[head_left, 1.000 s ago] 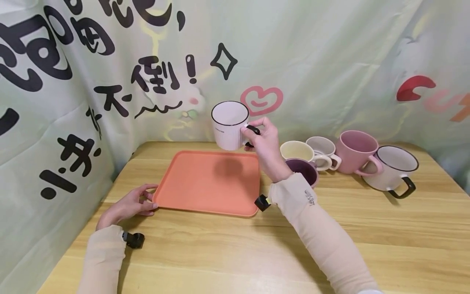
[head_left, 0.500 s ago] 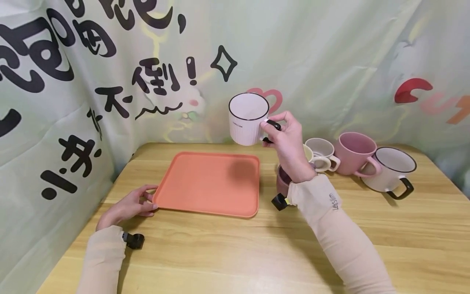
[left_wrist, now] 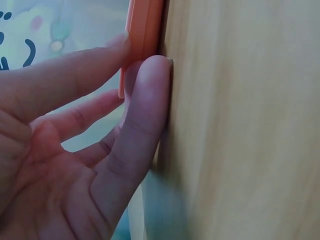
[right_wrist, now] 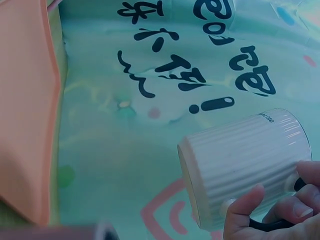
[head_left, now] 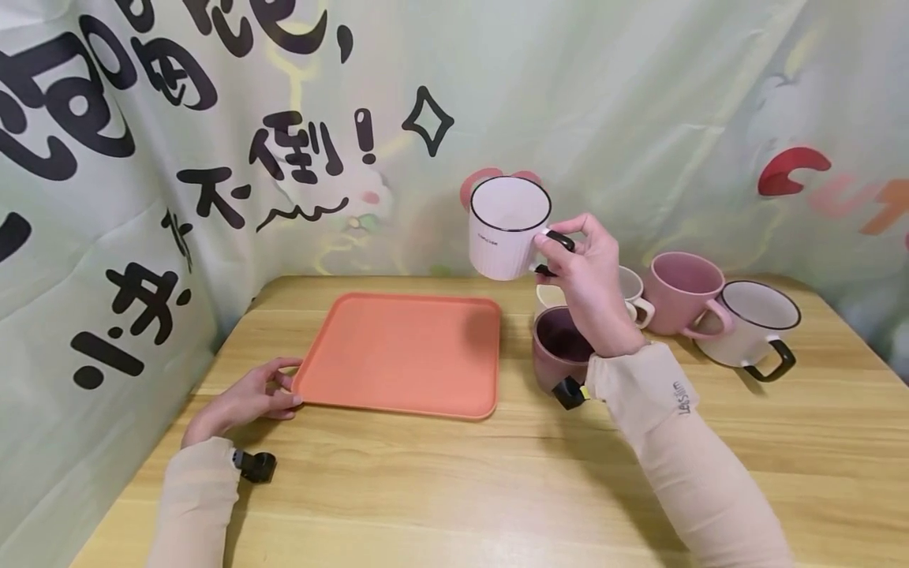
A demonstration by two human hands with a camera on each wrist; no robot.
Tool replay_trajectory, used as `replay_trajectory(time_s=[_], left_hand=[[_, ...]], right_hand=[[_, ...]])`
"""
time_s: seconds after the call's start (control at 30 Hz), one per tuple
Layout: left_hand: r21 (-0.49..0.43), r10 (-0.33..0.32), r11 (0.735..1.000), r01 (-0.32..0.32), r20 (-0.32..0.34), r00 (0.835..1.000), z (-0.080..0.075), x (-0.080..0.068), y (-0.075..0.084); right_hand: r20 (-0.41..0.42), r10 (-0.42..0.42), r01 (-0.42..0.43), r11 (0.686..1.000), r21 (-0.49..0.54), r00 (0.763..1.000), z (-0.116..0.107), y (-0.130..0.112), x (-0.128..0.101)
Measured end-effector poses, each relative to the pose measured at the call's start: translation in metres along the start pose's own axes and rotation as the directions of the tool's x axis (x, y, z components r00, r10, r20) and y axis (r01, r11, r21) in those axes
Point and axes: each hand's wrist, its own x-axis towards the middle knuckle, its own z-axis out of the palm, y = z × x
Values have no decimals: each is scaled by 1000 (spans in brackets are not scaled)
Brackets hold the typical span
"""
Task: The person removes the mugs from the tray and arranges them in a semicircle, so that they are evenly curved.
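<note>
White mug (head_left: 506,229) held by handle, left of rt hand (head_left: 589,276) grip.

The room is bright and evenly lit from above; a soft shadow of the raised white mug (head_left: 508,227) falls on the orange tray (head_left: 398,355). The head view bends straight lines at its edges. The left wrist view is close and soft, fingers blurred. The right wrist view carries a teal cast, its lower edge smeared.
</note>
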Motion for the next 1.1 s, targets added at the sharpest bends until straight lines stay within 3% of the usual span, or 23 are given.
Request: replay_trajectory(time_s=[0.33,0.7,1.1], left_hand=[[-13,2,1000,-2,1,1000,1,0,0],[-7,10,1000,-10,1,1000,0,1,0],[-3,12,1000,-12,1,1000,-2,0,-3]], right_hand=[[-31,-29,31,998,52,999,-24,-11,-8],[-11,-68,69,993,96,998,-49,-14,-17],[-89,-52,67,984,166,995,-72,-17,-24]])
